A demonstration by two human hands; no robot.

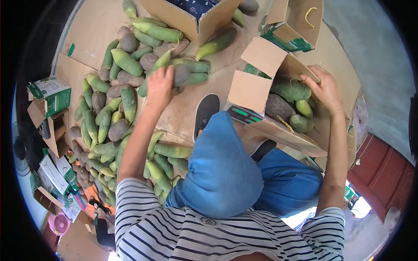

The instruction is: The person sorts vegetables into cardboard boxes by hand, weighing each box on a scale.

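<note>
My left hand [160, 85] is closed over a long green radish [163, 60] at the edge of the pile. A brownish-purple root [182, 75] and more green radishes [196, 66] lie right beside its fingers. On the right stands an open cardboard box [250, 90], its flaps spread. My right hand [325, 87] grips the upper edge of its far-side wall. Inside the box are several green radishes [291, 89] and a dark root [278, 108]. A yellow cord [285, 123] shows at the near wall. A scale [244, 114] with green displays sits at the box's lower left.
Green radishes [127, 62] and dark roots [128, 39] cover the floor on the left. Another cardboard box [200, 30] with dark cloth stands ahead; one more box [305, 21] is at top right. Boxes [56, 98] and a pink basin [58, 224] line the left. Another person's leg [102, 228] shows lower left.
</note>
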